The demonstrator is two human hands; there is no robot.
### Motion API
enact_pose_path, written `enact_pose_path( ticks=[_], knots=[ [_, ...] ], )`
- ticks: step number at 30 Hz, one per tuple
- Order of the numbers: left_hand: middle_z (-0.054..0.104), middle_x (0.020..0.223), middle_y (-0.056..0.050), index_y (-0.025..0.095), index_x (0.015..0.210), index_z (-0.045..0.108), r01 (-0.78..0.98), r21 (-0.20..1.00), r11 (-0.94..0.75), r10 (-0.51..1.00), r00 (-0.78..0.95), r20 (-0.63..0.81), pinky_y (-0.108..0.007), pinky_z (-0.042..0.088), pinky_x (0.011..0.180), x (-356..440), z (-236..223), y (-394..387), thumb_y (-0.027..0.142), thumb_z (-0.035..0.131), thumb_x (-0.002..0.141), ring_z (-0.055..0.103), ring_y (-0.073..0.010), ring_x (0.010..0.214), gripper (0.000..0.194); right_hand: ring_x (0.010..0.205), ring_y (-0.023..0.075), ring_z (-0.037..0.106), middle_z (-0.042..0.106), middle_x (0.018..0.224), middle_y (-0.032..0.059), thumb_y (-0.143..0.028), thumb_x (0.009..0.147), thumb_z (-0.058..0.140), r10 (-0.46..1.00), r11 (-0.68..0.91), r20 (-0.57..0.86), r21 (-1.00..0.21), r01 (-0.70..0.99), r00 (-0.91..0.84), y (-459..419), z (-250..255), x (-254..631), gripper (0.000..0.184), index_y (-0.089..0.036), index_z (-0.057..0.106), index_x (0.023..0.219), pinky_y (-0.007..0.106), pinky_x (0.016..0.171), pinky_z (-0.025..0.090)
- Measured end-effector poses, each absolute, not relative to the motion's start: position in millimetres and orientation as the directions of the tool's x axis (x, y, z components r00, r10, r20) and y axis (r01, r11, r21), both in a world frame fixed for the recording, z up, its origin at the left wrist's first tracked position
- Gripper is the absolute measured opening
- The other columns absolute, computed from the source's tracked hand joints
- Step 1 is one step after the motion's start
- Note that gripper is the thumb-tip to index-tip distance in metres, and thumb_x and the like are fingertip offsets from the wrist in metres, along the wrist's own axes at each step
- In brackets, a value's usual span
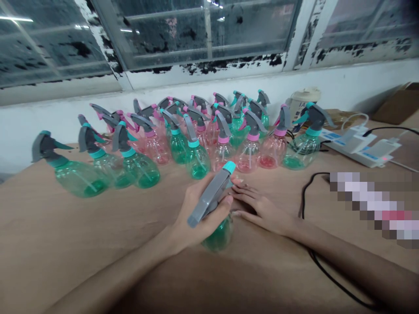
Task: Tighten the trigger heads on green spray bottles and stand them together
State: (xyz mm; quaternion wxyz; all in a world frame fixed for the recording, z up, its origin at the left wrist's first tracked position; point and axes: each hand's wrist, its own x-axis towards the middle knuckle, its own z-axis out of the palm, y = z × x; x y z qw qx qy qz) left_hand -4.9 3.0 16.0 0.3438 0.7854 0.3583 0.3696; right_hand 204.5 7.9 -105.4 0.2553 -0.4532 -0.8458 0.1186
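Observation:
My left hand [190, 213] is wrapped round the neck of a green spray bottle [219, 237] near the middle of the table. That bottle has a grey spray head with a turquoise nozzle tip, which points away from me and to the right. Its lower body shows beneath my fingers. Just to the right, my right hand [262, 209] is open, palm down, its fingers stretched toward the bottle. Its fingertips come close to the trigger side; whether they touch it I cannot tell. Nothing shows in the right hand.
Several green and pink spray bottles [198, 165] stand grouped along the wall. A white power strip [356, 148] with plugs lies at the right, near a white bucket [306, 98] and a cardboard box [399, 104]. A black cable [337, 285] runs beneath my right forearm. A pixelated patch covers the right edge.

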Motion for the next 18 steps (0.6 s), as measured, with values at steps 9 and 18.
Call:
enact_pose_path(
  ticks=[9, 18],
  knots=[
    [0.061, 0.076, 0.0, 0.021, 0.083, 0.054, 0.257, 0.804, -0.536, 0.784, 0.504, 0.362, -0.03, 0.052, 0.066, -11.0, 9.5, 8.2, 0.025, 0.055, 0.083, 0.065, -0.0178, 0.073, 0.004, 0.137, 0.0261, 0.036, 0.046, 0.144, 0.0082, -0.052, 0.091, 0.048, 0.822, 0.568, 0.347, -0.461, 0.682, -0.451, 8.9, -107.8, 205.3, 0.054, -0.024, 0.048, 0.137, 0.052, 0.113, 0.03],
    [0.053, 0.063, 0.005, 0.025, 0.104, 0.056, 0.407, 0.726, -0.554, 0.81, 0.467, 0.355, -0.027, 0.044, 0.053, -9.3, 10.2, 6.9, 0.03, 0.054, 0.082, 0.052, -0.0146, 0.055, 0.023, 0.137, 0.0267, 0.036, 0.045, 0.144, 0.0115, -0.053, 0.091, 0.048, 0.83, 0.558, 0.323, -0.46, 0.691, -0.455, 9.5, -105.8, 204.4, 0.056, -0.018, 0.051, 0.135, 0.051, 0.114, 0.029]
  ],
)
